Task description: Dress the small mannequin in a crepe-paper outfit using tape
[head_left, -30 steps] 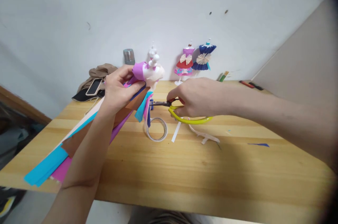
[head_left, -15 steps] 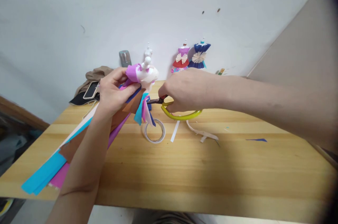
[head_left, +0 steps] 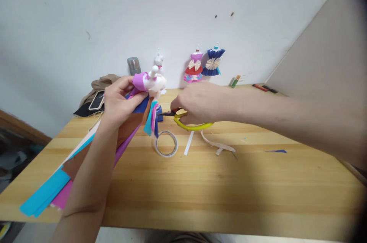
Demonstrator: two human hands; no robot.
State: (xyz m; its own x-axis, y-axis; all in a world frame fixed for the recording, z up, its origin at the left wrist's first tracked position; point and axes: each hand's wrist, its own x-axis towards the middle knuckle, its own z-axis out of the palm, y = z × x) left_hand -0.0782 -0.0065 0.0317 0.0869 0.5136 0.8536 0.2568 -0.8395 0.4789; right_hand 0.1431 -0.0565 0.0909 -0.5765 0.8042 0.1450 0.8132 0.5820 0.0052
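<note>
My left hand (head_left: 116,99) is closed around a small white dress form (head_left: 153,79) with a purple paper top, tilted toward the right. Long paper strips (head_left: 48,193) in blue, pink and other colours, with brown paper (head_left: 129,125), trail under my left forearm. Short coloured paper ends (head_left: 151,120) hang below the form. My right hand (head_left: 196,103) grips yellow-handled scissors (head_left: 196,127), their dark blades pointing left at those hanging ends. Whether the blades touch the paper, I cannot tell.
A tape roll (head_left: 176,144), a white strip (head_left: 188,143), a beige scrap (head_left: 222,146) and a blue scrap (head_left: 276,151) lie on the wooden table (head_left: 200,193). Two dressed forms (head_left: 194,68) stand against the wall, with a grey flask (head_left: 133,66) and cap (head_left: 86,109) left of them.
The hanging paper ends have drawn closer together and swung slightly left. Both hands and the dress form sit a little further left, while the view itself has shifted slightly.
</note>
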